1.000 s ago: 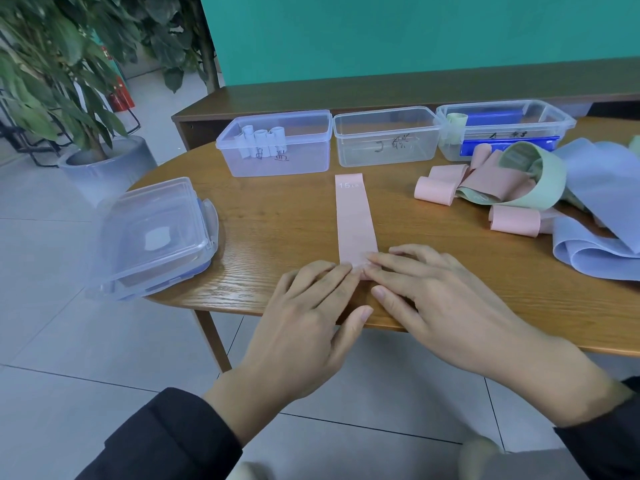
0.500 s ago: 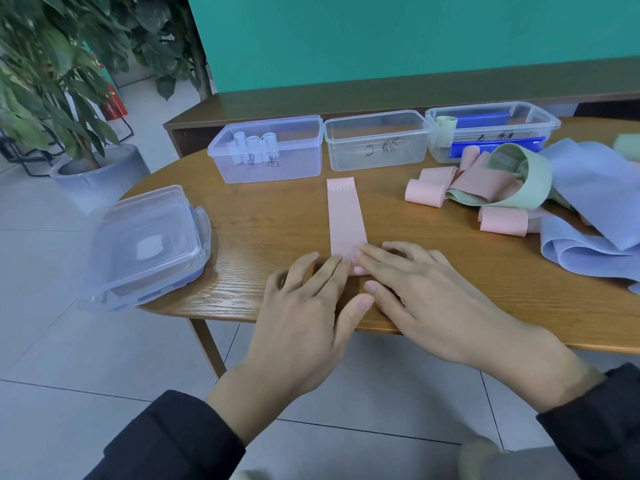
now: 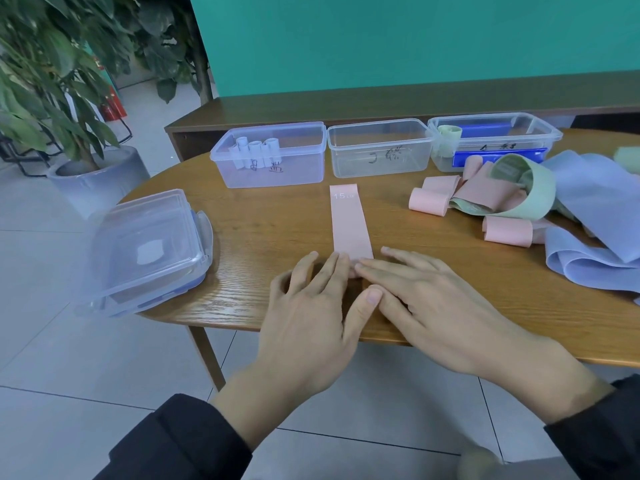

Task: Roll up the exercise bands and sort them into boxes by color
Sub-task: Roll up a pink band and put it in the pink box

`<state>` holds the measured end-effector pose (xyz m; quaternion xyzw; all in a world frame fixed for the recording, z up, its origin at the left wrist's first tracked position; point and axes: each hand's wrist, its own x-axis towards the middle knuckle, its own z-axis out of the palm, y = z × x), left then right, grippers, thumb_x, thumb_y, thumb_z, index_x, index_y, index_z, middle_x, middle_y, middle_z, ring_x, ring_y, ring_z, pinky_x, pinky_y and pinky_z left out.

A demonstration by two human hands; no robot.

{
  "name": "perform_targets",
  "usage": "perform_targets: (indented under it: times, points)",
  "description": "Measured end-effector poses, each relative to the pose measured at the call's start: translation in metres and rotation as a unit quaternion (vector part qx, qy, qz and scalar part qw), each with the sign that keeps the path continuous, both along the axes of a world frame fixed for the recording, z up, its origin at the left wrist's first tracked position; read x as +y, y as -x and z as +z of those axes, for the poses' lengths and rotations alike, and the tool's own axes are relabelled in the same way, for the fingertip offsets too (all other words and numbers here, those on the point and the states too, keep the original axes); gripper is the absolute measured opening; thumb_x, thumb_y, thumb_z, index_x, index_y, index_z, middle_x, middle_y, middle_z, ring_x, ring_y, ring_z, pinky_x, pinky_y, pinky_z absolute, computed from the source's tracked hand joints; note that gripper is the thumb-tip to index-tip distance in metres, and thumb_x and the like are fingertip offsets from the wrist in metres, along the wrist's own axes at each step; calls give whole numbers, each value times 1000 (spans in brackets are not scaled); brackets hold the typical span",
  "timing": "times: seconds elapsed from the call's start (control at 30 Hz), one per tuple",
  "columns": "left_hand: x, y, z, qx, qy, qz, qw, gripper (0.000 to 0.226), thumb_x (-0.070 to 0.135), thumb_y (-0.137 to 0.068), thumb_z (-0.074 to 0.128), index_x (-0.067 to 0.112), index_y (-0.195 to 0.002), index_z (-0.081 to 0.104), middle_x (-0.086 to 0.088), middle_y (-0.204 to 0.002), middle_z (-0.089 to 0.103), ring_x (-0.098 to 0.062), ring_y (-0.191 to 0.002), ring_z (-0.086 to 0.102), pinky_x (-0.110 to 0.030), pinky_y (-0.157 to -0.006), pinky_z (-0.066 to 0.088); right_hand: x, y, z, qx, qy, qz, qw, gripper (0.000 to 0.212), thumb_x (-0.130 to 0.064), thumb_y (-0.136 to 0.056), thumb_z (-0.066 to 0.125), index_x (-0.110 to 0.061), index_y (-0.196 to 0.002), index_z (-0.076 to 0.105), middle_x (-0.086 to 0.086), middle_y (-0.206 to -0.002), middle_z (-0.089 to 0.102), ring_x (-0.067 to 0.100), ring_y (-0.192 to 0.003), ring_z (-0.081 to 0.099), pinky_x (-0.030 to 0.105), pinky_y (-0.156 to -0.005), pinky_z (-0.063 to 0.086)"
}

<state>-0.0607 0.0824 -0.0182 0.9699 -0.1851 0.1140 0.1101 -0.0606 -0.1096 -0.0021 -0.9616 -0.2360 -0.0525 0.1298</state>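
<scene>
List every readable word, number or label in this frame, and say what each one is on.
"15", followed by small letters too blurred to read: pink band lying flat on the table.
Handwritten marks, not legible: left box.
Handwritten marks, not legible: middle box.
Handwritten marks, not legible: right box.

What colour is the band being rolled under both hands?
Pale pink band, with "15" printed in white at its far end; head view.

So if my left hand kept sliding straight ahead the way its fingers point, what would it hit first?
Your left hand points up along the flat pink band, so it would ride over that first. Past the band's far end, probably the empty middle box, though depth is hard to judge.
</scene>
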Motion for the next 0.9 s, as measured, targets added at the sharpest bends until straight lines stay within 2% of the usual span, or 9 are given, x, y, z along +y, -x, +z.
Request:
perform_targets:
  times: [0.13, 0.2, 0.3, 0.37, 0.43, 0.57, 0.73, 0.83, 0.9]
  points:
    - [3, -1, -3, -37, 65, -22, 997, 77, 71, -99, 7, 28, -149, 48, 17, -153, 47, -9, -150, 22, -34, -114, 24, 0, -9, 2, 26, 5, -9, 1000, 64, -57, -99, 6, -39, -158, 26, -26, -161, 25, 2, -153, 7, 32, -125, 10]
    - [3, -1, -5, -49, 52, -25, 997, 75, 68, -102, 11, 24, -146, 53, 15, -148, 52, -12, -147, 29, -36, -111, 30, 0, -14, 2, 39, -4, -11, 999, 63, -56, -99, 8, -40, -157, 27, -26, -161, 24, 2, -153, 6, 33, -126, 9]
    - [2, -2, -4, -37, 20, -18, 999, 79, 69, -101, 6, 23, -150, 48, 13, -152, 49, -14, -148, 29, -39, -112, 30, 0, -19, 1, 44, 1, -8, 999, 59, -54, -103, 10, -39, -159, 23, -25, -163, 20, 3, -154, 4, 37, -127, 9]
    - [1, -3, -1, -19, 0, -16, 1000, 82, 69, -99, -1, 26, -155, 39, 15, -158, 40, -12, -151, 21, -38, -116, 25, -1, -20, -1, 39, -2, -7, 999, 56, -52, -106, 13, -37, -159, 22, -23, -164, 19, 3, -154, 3, 38, -127, 10]
    - [1, -4, 0, -2, -8, -21, 1000, 81, 69, -96, -5, 29, -158, 30, 18, -162, 31, -9, -152, 12, -37, -118, 19, -2, -18, -2, 18, -28, -10, 999, 58, -52, -104, 15, -36, -157, 29, -22, -162, 26, 2, -153, 8, 38, -125, 17]
    - [3, -8, 4, 6, 17, -27, 999, 75, 65, -97, -2, 34, -156, 32, 20, -161, 31, -8, -152, 12, -36, -118, 17, -4, -13, -1, -13, -49, -15, 999, 61, -50, -99, 16, -35, -152, 43, -22, -155, 41, -1, -150, 19, 34, -122, 26]
    - [3, -16, 6, 21, 12, -26, 999, 76, 65, -94, -5, 35, -156, 28, 17, -164, 26, -10, -154, 9, -38, -120, 15, 0, -15, 2, 18, -15, -28, 999, 70, -56, -91, 8, -41, -156, 28, -27, -160, 28, -1, -151, 12, 32, -124, 18]
    - [2, -19, 5, 22, 5, -24, 999, 77, 63, -95, -4, 31, -158, 25, 15, -165, 25, -12, -153, 11, -39, -121, 16, 1, -18, 3, 29, -10, -34, 999, 66, -53, -94, 14, -41, -157, 24, -26, -161, 25, 2, -152, 10, 32, -124, 16]
    - [2, -20, 4, 14, 15, -23, 1000, 71, 60, -98, 1, 33, -156, 31, 15, -163, 29, -10, -152, 13, -40, -121, 19, 1, -19, 3, 33, -5, -36, 999, 62, -52, -98, 18, -40, -158, 23, -25, -162, 23, 3, -153, 9, 33, -125, 15]
